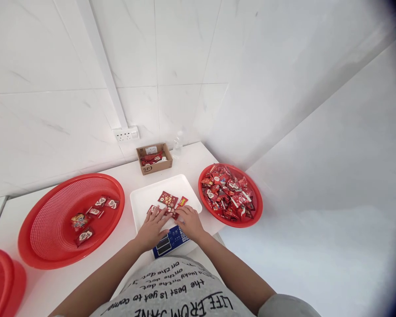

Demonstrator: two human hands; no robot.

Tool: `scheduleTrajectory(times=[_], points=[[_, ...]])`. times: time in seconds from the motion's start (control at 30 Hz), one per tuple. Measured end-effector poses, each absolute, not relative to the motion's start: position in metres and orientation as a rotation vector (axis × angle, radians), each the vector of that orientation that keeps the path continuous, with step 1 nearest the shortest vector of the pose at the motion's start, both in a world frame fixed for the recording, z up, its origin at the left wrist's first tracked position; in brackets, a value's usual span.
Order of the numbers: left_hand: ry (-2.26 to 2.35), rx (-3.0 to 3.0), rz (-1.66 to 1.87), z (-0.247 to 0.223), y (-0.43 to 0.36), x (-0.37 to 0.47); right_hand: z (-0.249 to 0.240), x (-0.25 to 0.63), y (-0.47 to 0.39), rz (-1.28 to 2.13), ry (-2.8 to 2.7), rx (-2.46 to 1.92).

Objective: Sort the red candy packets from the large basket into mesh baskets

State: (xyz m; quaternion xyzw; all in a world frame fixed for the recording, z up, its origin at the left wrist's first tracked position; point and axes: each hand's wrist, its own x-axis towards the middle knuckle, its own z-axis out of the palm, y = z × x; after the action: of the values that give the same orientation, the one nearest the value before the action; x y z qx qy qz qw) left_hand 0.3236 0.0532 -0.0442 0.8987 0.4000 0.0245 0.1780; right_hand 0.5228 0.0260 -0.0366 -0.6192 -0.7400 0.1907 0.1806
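Several red snack packets [168, 199] lie on the white tray [141, 193] of a weighing scale with a blue panel [176, 238]. My left hand [152, 231] rests over the packets at the tray's near left, its fingers spread and touching them. Beside it, my right hand [190, 223] reaches over the near right side with fingers stretched out, its tips at the packets. Just past those fingertips is a small bright red packet with yellow lettering [182, 201]. Both hands partly cover the packets beneath, and neither seems to grip one.
At right, a red basket [258, 200] is heaped with similar packets. A larger red basket [31, 240] at left holds several packets; another red basket [9, 281] shows at the lower left edge. Behind the scale stand a cardboard box [161, 167] containing packets and a clear bottle [177, 145].
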Motion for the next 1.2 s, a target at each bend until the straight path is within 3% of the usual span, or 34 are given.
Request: scheduleTrajectory(times=[1.2], points=[[1.311,2.495,-0.002,-0.046,0.062,0.319,-0.044,0.531,0.020,0.586,-2.046,-1.701]])
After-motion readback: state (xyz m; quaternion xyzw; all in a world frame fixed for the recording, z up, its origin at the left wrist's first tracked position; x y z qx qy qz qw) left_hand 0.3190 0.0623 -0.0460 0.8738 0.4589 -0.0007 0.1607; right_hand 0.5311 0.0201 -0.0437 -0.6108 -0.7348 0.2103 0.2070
